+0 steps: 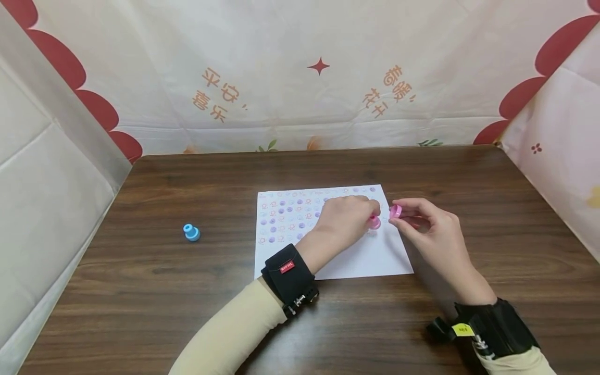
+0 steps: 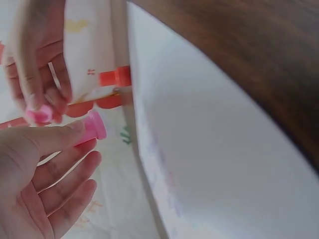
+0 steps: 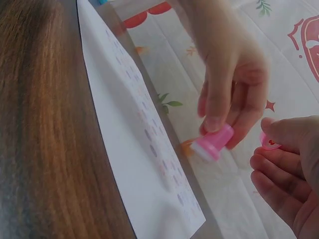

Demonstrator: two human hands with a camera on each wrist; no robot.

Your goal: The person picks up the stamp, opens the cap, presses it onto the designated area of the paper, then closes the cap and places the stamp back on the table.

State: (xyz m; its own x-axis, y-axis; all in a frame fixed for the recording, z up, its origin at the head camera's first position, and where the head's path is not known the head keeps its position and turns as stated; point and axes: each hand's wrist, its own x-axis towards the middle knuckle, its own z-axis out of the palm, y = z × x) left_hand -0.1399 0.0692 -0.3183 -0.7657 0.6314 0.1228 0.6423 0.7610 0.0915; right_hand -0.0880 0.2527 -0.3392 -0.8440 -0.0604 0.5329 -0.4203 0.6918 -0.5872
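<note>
Head view: left fingers (image 1: 375,207) round one pink stamp (image 1: 375,223), right fingers (image 1: 418,204) round one cap (image 1: 396,211).

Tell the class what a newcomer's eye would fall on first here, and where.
Probably the white paper near the middle of the table, with its rows of coloured marks. Next, the left hand, holding a pink stamp over the paper's right side, and the right hand, pinching a pink cap close by. The blue stamp may also stand out, left of the paper.
</note>
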